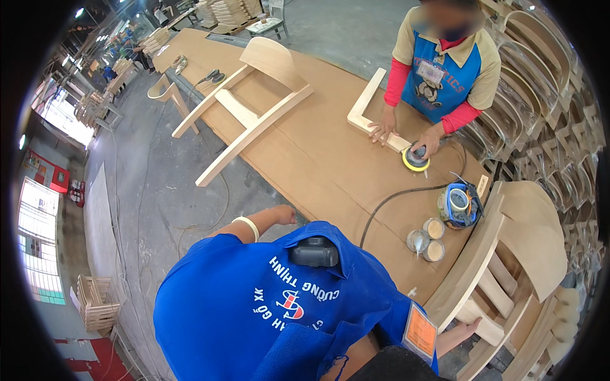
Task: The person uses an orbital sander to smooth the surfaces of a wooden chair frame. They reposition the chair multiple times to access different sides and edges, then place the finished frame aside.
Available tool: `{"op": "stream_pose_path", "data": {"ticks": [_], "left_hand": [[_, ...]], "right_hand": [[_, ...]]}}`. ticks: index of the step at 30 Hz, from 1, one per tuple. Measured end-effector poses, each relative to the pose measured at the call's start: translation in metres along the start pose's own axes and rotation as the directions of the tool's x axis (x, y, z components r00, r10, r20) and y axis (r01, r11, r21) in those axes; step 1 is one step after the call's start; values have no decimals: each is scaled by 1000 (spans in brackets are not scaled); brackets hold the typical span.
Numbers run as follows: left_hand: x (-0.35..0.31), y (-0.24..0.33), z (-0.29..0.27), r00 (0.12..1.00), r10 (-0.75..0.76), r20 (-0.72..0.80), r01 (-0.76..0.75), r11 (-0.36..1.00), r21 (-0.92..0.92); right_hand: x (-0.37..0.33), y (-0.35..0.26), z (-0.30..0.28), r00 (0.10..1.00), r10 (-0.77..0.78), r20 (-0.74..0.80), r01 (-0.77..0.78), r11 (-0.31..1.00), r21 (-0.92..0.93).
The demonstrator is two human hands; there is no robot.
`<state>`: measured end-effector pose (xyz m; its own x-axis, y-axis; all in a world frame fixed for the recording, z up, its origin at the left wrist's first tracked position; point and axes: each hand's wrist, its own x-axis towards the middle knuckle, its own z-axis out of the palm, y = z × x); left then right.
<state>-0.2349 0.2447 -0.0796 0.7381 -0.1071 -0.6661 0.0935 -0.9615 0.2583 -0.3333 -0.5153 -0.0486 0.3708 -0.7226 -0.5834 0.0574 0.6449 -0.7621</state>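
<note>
My left hand (284,214) hangs beside the near edge of the long table, a pale band on its wrist. Its fingers are turned away, so I cannot tell whether they are curled around anything. On the right, my right hand (469,329) closes on a rail of a pale wooden chair frame (473,273) with a wide curved backrest. That frame stands by the table's right end, against similar frames. Another wooden chair frame (279,105) lies on the table at the left, its legs sticking out over the near edge.
Across the brown-covered table (343,171), a co-worker presses a yellow-rimmed sander (416,159) on an L-shaped wooden piece (362,114). A blue bucket (459,202), several round containers (434,249) and a black hose (387,200) are nearby. Stacked chair parts (534,82) line the right.
</note>
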Motion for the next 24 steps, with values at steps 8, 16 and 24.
{"op": "stream_pose_path", "data": {"ticks": [8, 16, 24], "left_hand": [[18, 15, -12, 988, 144, 58, -145, 989, 2], [79, 115, -79, 944, 331, 7, -326, 932, -158], [64, 255, -155, 771, 604, -203, -634, 696, -337]], "right_hand": [[-34, -10, -26, 999, 32, -38, -30, 999, 42], [-111, -14, 3, 988, -21, -152, 53, 976, 211], [-173, -10, -14, 968, -203, -148, 214, 975, 59]]}}
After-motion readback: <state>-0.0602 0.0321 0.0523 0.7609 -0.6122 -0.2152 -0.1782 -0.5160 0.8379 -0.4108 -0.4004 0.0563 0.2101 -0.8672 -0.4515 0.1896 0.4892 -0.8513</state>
